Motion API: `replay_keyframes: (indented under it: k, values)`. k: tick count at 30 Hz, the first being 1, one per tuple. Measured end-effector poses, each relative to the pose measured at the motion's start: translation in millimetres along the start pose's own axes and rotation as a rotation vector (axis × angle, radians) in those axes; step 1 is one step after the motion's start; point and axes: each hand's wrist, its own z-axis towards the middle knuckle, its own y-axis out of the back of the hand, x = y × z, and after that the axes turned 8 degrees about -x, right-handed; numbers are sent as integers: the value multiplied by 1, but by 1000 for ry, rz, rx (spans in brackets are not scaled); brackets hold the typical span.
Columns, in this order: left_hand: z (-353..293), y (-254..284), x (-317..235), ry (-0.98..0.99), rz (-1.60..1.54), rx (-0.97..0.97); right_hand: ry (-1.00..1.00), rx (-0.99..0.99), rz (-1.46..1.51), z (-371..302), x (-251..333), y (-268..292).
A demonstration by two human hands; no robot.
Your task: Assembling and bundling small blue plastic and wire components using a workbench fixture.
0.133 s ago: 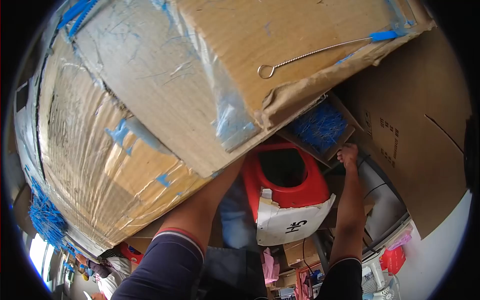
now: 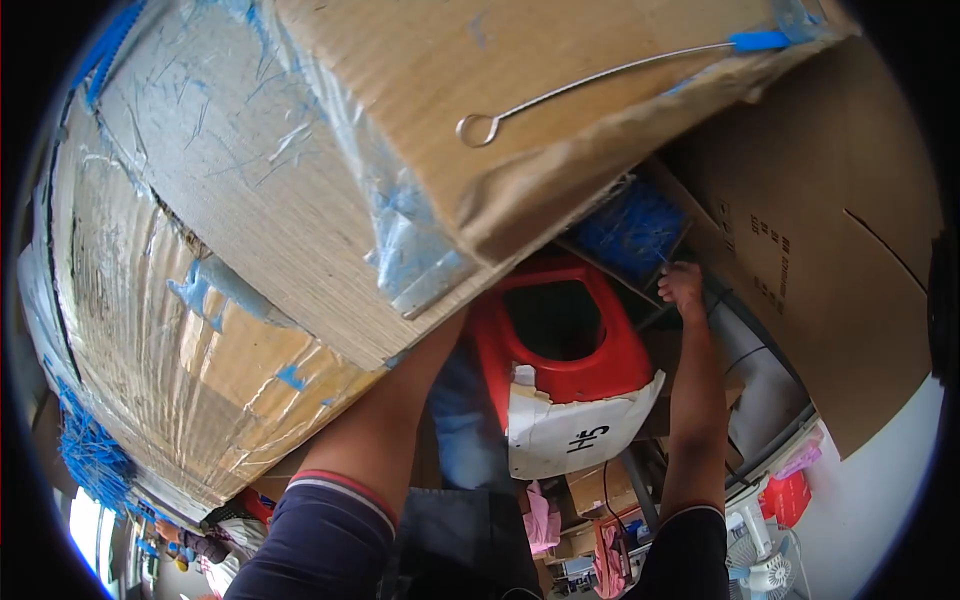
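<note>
A person's right hand grips, fingers curled, the edge of a tray of blue pieces just above a red plastic stool; the left hand's fingers are hidden beneath a taped cardboard box overhead.

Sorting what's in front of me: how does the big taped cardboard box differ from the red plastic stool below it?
The cardboard box is brown, scuffed and patched with blue and clear tape; the red plastic stool is glossy and plain red. The box fills most of the view, tilted; the stool looks far smaller, with an open hole in its top. The left arm runs under the box, hand hidden; the right hand is beside the stool.
</note>
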Motion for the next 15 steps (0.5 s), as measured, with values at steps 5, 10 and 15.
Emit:
replay_keyframes:
  k: [5, 10, 15]
  values:
    - [-65, 10, 19, -254, -226, -302, 69, -66, 24, -57, -24, 5]
    - [-203, 48, 148, -25, -526, -98, 390, -60, 8, -176, -18, -53]
    - [-308, 87, 162, -98, -160, -375, 973, -87, -563, -274, -13, -24]
